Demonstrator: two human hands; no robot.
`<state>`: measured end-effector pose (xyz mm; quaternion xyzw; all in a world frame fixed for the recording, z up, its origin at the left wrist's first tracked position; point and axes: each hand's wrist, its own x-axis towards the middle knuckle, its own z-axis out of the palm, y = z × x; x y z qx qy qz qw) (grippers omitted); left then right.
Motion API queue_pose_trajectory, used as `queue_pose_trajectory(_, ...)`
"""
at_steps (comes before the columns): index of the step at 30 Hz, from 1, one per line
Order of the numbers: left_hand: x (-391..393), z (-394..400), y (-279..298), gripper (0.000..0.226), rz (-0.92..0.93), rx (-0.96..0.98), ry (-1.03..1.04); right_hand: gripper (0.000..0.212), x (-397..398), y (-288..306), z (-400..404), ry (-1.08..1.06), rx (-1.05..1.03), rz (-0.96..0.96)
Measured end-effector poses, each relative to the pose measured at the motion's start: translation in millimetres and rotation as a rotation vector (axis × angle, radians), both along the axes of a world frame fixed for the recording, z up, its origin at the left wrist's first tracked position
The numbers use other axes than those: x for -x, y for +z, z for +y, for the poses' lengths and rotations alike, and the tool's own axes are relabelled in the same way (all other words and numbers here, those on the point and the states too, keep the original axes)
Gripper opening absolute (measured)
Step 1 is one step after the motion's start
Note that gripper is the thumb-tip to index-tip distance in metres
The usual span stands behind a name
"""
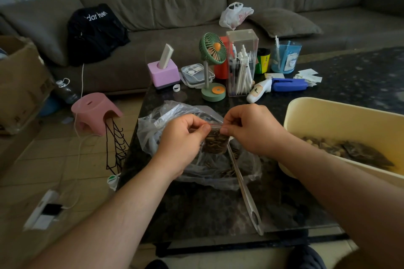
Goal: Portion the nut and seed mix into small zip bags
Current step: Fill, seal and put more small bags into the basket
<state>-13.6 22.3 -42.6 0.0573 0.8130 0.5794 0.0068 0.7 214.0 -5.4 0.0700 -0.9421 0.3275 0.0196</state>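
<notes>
A small zip bag [215,141] filled with dark seeds hangs between my hands above the dark table [196,209]. My left hand [182,137] pinches the bag's top strip at its left end. The right end of the same strip is pinched by my right hand [251,129]. Under the bag lies a large crumpled clear plastic bag [161,124] with more seeds in it. A long-handled spoon [244,192] leans out of that bag toward me. At the right a cream tub [341,116] holds the nut and seed mix [349,148].
At the table's far end stand a green desk fan [213,65], a clear pen box [241,63], a pink tissue holder [162,72], a blue cup [285,57] and a blue stapler [288,84]. A pink stool [96,111] and wire rack [115,144] are on the floor at left.
</notes>
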Motion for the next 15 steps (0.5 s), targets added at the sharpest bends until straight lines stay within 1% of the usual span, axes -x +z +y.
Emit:
queue_pose_trajectory(2, -1, 0, 1, 0.015, -0.010, -0.037, 0.008, 0.008, -1, 1, 1, 0.005, 0.015, -0.023)
queue_pose_trajectory(4, -2, 0, 3, 0.012, -0.035, -0.116, 0.034, 0.007, -1, 1, 2, 0.008, 0.090, -0.070)
queue_pose_trajectory(8, -5, 3, 7, 0.011, -0.090, -0.236, 0.033, 0.014, -4, 0, 4, -0.023, 0.353, -0.127)
queue_pose_trajectory(10, -9, 8, 12, 0.011, -0.085, -0.294, 0.007, 0.014, -8, 2, 2, -0.068, 0.499, -0.109)
queue_pose_trajectory(11, -10, 11, 15, 0.008, -0.077, -0.337, -0.010, 0.014, -10, 4, 2, -0.097, 0.551, -0.089)
queue_pose_trajectory(12, -12, 15, 19, 0.010, -0.084, -0.388, -0.033, 0.015, -11, 6, 4, -0.131, 0.584, -0.059)
queue_pose_trajectory(14, -13, 23, 25, 0.039, -0.128, -0.453, -0.117, 0.015, -16, 10, 10, -0.191, 0.645, 0.007)
queue_pose_trajectory(15, -14, 28, 27, 0.049, -0.159, -0.459, -0.175, 0.014, -19, 13, 15, -0.214, 0.690, 0.035)
